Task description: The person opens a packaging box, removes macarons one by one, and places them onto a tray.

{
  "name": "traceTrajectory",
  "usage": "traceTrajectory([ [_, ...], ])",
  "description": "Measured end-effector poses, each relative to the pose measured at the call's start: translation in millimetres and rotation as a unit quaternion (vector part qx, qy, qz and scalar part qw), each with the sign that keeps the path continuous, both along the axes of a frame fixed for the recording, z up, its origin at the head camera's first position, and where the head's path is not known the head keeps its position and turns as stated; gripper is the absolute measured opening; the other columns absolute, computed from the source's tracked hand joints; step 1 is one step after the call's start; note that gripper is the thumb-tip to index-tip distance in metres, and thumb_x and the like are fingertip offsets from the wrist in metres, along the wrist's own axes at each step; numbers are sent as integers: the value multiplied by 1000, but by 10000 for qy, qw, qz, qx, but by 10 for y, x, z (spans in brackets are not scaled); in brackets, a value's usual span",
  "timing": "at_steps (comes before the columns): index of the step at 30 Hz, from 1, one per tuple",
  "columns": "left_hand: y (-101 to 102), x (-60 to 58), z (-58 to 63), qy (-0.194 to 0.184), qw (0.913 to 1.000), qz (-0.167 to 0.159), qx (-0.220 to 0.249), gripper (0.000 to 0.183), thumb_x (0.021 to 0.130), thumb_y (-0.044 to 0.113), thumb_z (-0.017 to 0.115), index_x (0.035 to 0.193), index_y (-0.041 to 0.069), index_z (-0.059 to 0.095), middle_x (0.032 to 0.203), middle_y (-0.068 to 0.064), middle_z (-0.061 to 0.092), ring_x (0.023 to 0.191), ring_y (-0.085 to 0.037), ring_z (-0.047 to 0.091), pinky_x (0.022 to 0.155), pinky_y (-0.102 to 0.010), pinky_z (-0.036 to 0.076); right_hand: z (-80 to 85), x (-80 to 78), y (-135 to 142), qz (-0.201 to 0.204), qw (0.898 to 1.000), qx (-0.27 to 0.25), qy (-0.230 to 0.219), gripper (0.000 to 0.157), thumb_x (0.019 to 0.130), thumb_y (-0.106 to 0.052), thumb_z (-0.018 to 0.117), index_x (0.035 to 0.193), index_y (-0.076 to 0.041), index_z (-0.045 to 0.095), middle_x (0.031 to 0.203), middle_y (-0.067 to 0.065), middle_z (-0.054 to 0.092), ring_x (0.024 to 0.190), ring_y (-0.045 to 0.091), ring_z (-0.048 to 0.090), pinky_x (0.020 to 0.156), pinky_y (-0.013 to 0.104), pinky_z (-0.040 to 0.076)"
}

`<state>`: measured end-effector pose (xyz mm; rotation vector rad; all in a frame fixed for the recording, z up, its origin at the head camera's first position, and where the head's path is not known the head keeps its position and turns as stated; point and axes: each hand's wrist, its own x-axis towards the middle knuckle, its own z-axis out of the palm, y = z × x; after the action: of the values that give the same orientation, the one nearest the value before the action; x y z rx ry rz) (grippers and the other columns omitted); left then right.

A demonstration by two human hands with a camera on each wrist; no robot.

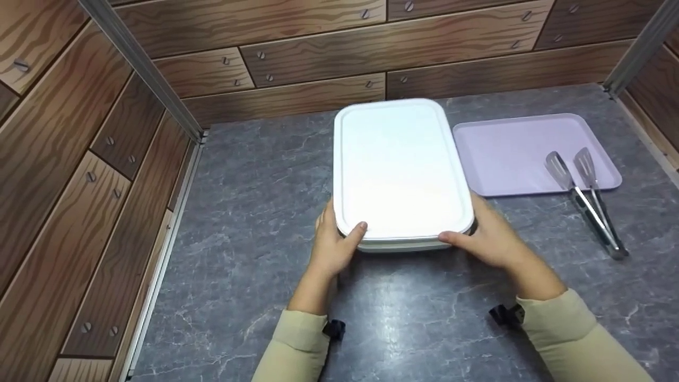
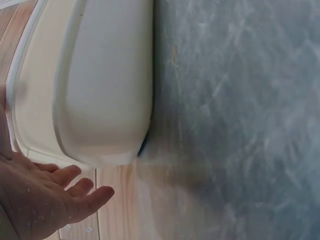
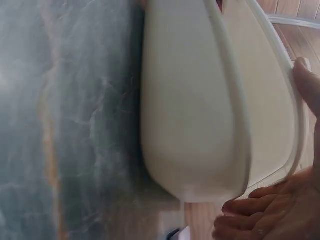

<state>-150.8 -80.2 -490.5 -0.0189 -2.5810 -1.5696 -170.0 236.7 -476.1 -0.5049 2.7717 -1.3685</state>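
Observation:
A white rectangular lid (image 1: 398,170) spans both hands in the head view. My left hand (image 1: 334,244) holds its near left corner, thumb on top and fingers at the side. At the near right corner my right hand (image 1: 490,241) grips the lid the same way. Under the lid stands a white box (image 3: 195,110) on the table; only a strip of its front shows in the head view. Both wrist views show the lid's pale underside, with a gap between lid and box rim in the right wrist view. The lid hides the box's contents.
Right of the box lies a lilac tray (image 1: 504,159). Metal tongs (image 1: 589,201) rest with their slotted heads on it and their handle end on the grey marbled table (image 1: 254,212). Wood-patterned walls (image 1: 318,53) close off the back and sides.

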Motion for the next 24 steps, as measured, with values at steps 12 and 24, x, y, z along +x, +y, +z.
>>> traceTrajectory([
  [12,-185,74,121,1339,9779,138,1602,67,98,0,46,163,-5,27,169,-21,31,155,-32,35,123,-37,32,241,98,-314,-242,9993,242,140,102,78,-40,95,155,5,45,150,33,51,137,53,45,115,69,31],
  [24,-828,259,271,1758,9349,1461,2715,59,96,-4,41,154,-18,36,158,-35,42,145,-48,43,118,-42,41,150,191,-1125,397,9897,-1354,243,96,77,-17,97,156,2,46,122,16,69,96,29,63,81,38,54],
])
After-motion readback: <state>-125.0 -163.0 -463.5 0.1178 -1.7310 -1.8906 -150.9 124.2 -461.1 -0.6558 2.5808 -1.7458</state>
